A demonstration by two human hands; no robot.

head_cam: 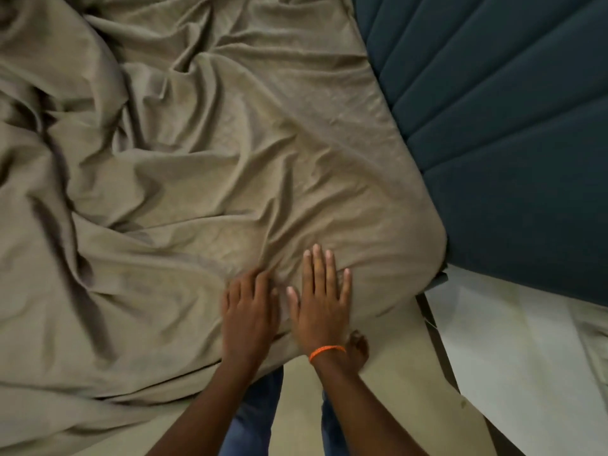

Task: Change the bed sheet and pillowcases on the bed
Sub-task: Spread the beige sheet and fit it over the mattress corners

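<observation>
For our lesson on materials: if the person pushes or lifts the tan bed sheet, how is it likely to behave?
The bed sheet is probably floppy: it lies in deep folds. Pushed, it would likely bunch rather than slide whole, as creases gather by the left hand and right hand. It probably lifts easily, draping over the mattress corner.

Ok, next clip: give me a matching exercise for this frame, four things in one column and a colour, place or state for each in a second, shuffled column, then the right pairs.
Things
1. wrinkled taupe bed sheet
2. dark teal padded headboard
3. right hand
4. thin orange wristband

Descriptions
A. fingers straight, pressed flat on the fabric near the mattress corner
B. ribbed panels, at the upper right
C. rumpled in heavy folds toward the left
D. worn round the right wrist

Pairs: 1-C, 2-B, 3-A, 4-D
</observation>
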